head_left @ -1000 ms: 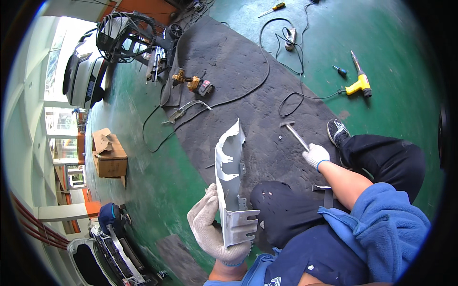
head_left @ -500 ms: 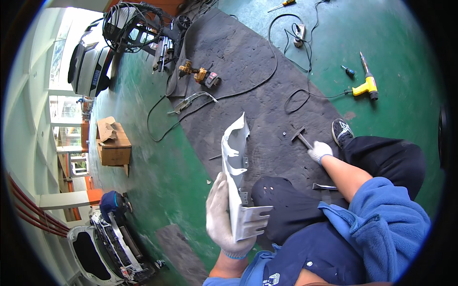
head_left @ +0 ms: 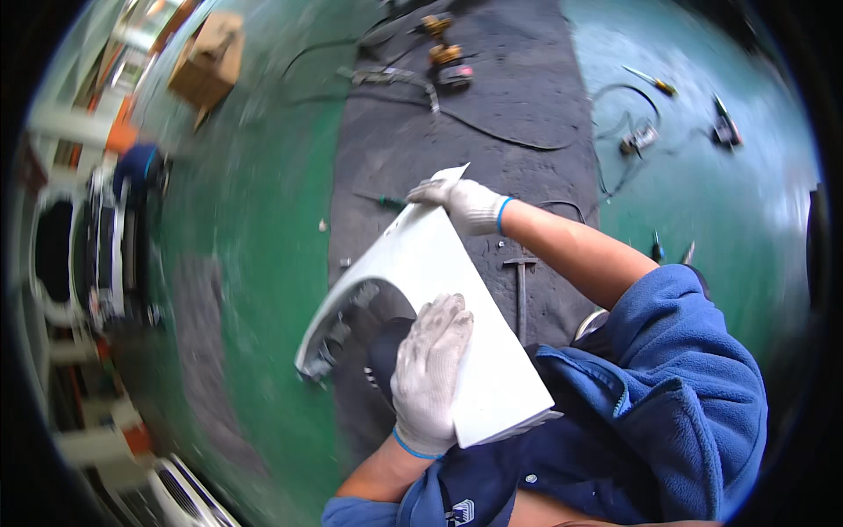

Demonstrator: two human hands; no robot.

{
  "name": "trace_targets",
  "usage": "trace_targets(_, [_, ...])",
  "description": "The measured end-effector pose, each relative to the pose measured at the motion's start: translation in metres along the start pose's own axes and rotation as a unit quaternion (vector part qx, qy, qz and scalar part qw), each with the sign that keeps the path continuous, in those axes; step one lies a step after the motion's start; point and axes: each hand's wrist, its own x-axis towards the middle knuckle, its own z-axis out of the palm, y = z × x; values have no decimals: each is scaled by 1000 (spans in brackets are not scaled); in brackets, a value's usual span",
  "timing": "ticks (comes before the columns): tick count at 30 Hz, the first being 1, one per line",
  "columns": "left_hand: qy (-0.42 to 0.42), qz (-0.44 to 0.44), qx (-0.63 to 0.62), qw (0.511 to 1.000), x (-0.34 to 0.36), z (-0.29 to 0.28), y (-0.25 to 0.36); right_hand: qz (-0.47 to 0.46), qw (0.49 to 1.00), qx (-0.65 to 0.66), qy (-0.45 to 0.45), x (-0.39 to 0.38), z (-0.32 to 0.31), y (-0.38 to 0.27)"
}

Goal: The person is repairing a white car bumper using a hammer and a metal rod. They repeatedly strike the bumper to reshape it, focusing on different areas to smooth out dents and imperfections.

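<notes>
A white car fender (head_left: 443, 281) lies tilted across my lap, its smooth outer face up and its curved wheel-arch cutout toward the left. My left hand (head_left: 430, 373), in a pale knitted glove, rests flat on the panel beside the arch, fingers stretched out. At the far end my right hand (head_left: 461, 202), gloved too, grips the fender's upper edge with the fingers bent over it. A hammer (head_left: 522, 299) lies on the mat, right of the fender. Beyond the left edge lies a green-handled screwdriver (head_left: 385, 200), partly hidden by the fender.
The grey mat (head_left: 527, 97) carries a yellow-black cordless drill (head_left: 448, 61), a metal bracket (head_left: 386, 77) and a cable. A yellow-handled screwdriver (head_left: 654, 81) and a power strip (head_left: 639, 139) lie on the green floor. Far left are a cardboard box (head_left: 211, 66), a bending person (head_left: 138, 171) and an opened car (head_left: 105, 246).
My right hand has let go of the hammer, now on the mat, and taken the fender's far end. The fender has turned outer face up. My view has swung round.
</notes>
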Motion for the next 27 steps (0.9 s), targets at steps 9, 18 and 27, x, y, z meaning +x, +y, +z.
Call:
trace_targets(9, [101, -191, -34, 976, -33, 37, 40, -150, 983, 96, -38, -60, -37, -51])
trace_targets(18, [169, -259, -31, 950, -54, 84, 78, -250, 889, 309, -226, -177, -111, -149])
trace_targets(27, [148, -291, -2, 945, -64, 108, 84, -294, 911, 230, -173, -150, -89, -76])
